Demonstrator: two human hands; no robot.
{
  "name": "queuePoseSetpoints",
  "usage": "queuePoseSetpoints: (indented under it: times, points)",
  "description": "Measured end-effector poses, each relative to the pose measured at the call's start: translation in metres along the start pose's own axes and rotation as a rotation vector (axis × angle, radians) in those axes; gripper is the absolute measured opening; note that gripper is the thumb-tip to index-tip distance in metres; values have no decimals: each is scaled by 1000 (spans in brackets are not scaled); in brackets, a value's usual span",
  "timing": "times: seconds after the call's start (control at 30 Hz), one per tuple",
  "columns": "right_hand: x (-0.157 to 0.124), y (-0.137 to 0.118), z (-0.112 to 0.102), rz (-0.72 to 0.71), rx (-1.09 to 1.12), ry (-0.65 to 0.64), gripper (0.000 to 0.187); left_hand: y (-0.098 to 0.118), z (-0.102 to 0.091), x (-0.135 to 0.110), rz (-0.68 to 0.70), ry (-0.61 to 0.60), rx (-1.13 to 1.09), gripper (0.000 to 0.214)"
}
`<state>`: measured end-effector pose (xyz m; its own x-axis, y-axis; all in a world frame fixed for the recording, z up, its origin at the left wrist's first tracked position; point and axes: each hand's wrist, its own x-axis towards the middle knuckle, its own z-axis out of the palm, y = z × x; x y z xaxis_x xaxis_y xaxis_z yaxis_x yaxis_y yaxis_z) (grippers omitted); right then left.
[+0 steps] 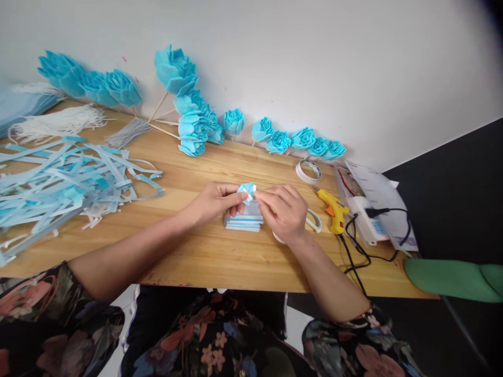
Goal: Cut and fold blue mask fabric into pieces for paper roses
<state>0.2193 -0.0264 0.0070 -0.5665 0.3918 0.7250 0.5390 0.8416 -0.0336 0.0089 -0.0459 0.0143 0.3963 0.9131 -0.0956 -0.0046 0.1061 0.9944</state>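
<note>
Both hands meet over the middle of the wooden table (196,251). My left hand (214,201) and my right hand (283,209) pinch a small folded light-blue piece (247,191) between their fingertips. Just beneath it lies a short stack of blue and white cut pieces (244,220). Scissors (314,221) lie partly hidden under my right hand.
A yellow glue gun (333,208) and its black cable (356,256) lie to the right, by a white power unit (367,222) and papers. A tape roll (308,170) sits behind. Finished blue flowers (196,118) line the wall. Blue strips (58,180) cover the left.
</note>
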Motion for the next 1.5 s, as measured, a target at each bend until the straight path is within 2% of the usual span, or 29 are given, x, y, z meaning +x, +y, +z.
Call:
queuePoseSetpoints:
  times: [0.2,0.3,0.37,0.5,0.63,0.77,1.03,1.3,1.5]
  points:
    - [2,1,-1,-1,51,-35,23,-4,-1,1,15,-2,-12,37]
    - [3,-3,-2,56,142,-47,25,-6,-2,2,30,13,-23,38]
    - [3,-5,-2,167,241,-27,30,-5,-3,2,37,18,-20,38]
    - [1,-7,1,486,489,26,39,-2,-4,1,49,22,25,36]
    - [-3,-6,6,622,738,-44,37,-1,-3,1,52,27,95,34]
    - [-7,-8,11,648,821,-119,42,-2,-2,0,113,24,168,35]
    - [-8,-12,12,633,744,-140,51,-7,-2,1,176,36,167,39]
    - [-9,-10,12,656,720,-103,47,-14,3,3,199,74,137,30]
    - [-5,-9,10,700,795,-74,39,-11,1,3,175,99,101,25]
